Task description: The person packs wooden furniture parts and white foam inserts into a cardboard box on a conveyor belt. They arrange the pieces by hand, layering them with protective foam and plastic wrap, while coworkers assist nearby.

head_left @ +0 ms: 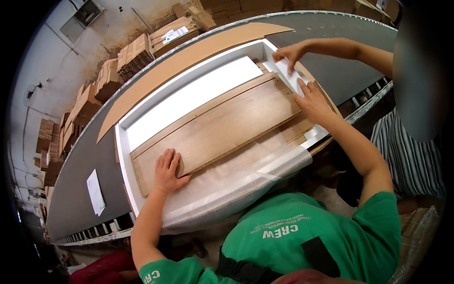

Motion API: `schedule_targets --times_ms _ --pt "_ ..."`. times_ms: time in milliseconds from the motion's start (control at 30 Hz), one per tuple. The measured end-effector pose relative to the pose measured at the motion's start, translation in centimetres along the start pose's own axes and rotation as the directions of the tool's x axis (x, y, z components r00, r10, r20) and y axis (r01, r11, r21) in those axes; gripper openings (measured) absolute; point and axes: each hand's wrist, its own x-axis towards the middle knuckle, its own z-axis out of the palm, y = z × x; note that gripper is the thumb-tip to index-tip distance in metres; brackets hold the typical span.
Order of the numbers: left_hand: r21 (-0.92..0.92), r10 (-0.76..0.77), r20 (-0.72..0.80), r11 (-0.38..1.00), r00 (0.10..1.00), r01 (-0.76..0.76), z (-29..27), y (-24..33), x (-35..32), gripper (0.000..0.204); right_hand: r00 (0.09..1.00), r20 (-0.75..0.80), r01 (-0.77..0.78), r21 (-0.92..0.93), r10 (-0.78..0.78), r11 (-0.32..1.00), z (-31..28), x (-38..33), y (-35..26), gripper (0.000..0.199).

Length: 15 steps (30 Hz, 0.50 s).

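My left hand (168, 171) lies with its fingers spread on the near left end of a brown wood-look panel (222, 120). The panel sits in a shallow carton lined with a white border (121, 146), beside a white panel (194, 102) on the far side. At the carton's right end, my right hand (313, 103) has its fingers stretched out against a white strip (289, 75); its fingertips touch the strip's near part. A co-worker's hand (291, 54) presses on the far part of that strip. Clear plastic film (227, 189) drapes over the near side.
A brown cardboard flap (189, 64) extends along the far side. The carton rests on a dark conveyor belt (78, 184), where a white sheet (95, 191) lies at left. Stacked flat cartons (135, 54) stand beyond. A co-worker in a striped garment (402, 151) stands at right.
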Motion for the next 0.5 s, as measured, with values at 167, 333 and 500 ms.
schedule_targets --times_ms 167,333,500 --pt "-0.016 -0.006 0.014 1.000 1.000 0.006 -0.3 0.2 0.1 0.076 0.850 -0.519 0.006 0.174 0.086 0.985 -3.6 -0.6 0.3 0.072" --pt "-0.021 0.007 0.006 1.000 1.000 -0.007 -0.2 0.2 0.0 0.078 0.825 -0.229 -0.084 0.854 0.517 0.513 -2.3 -0.4 -1.4 0.056" --pt "0.031 0.001 0.094 1.000 0.996 -0.004 -0.5 0.4 0.2 0.081 0.964 0.268 -0.179 0.626 0.007 0.759 -1.6 1.4 -4.8 0.037"
